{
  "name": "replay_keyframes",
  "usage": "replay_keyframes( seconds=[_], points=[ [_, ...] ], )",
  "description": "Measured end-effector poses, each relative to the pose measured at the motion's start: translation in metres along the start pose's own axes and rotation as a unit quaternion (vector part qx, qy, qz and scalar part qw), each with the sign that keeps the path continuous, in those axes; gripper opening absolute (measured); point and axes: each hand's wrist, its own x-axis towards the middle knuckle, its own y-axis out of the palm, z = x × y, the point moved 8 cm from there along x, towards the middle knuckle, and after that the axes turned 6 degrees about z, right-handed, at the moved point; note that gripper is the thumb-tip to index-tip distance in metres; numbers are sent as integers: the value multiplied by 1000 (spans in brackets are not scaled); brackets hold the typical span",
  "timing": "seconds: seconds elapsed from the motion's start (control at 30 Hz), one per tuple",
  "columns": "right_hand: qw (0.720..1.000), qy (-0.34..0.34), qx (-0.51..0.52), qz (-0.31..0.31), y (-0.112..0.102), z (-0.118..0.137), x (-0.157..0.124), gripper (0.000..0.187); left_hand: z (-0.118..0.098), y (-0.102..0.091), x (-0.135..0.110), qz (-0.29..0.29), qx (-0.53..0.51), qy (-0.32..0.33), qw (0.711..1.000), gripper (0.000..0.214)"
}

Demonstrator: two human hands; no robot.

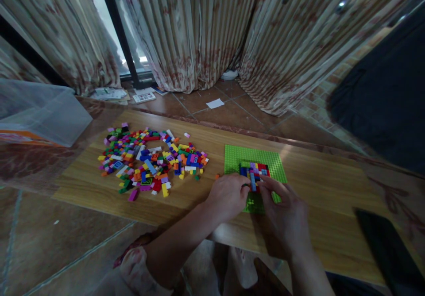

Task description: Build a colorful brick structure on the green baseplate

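A bright green studded baseplate (pixel 235 154) lies on the wooden board. On its middle stands a low block of building bricks (pixel 255 168) in blue, purple, red and black, with a light blue long brick (pixel 253 182) on the near part. My left hand (pixel 229 195) is closed at the block's near left corner, a small dark green bit showing by its fingertips. From the right, my right hand (pixel 286 205) reaches in with thumb and fingers bent together against the block. Whatever sits between the fingertips of either hand is too small to make out.
A wide heap of mixed loose bricks (pixel 146 159) spreads over the left of the wooden board (pixel 318 185). One orange brick (pixel 217 176) lies beside the baseplate. A clear plastic box (pixel 43 110) stands far left. A dark flat object (pixel 387 243) rests at the right end.
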Motion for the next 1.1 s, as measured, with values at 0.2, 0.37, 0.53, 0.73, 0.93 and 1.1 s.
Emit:
replay_keyframes(
  seconds=[0.2, 0.37, 0.53, 0.73, 0.93, 1.1],
  points=[
    [998, -32, -57, -20, 3, 5, -4, 28, -2, 3, -1, 10, 20, 12, 1000, 28],
    [993, -35, -111, -17, 7, 10, -9, 35, -1, 2, -3, 4, 22, 15, 1000, 30],
    [989, -44, -143, -2, 14, 13, -12, 40, -1, 2, -4, -3, 22, 20, 1000, 29],
    [992, -33, -116, -40, 8, 14, -14, 35, 10, -26, -8, -38, 3, -3, 999, 28],
    [988, 49, -18, -148, -23, 2, -15, 27, 56, -80, -19, -62, 66, -100, 991, 19],
    [986, 54, 26, -154, -24, -5, -12, 23, 74, -86, -25, -41, 139, -131, 981, 10]
  ],
)
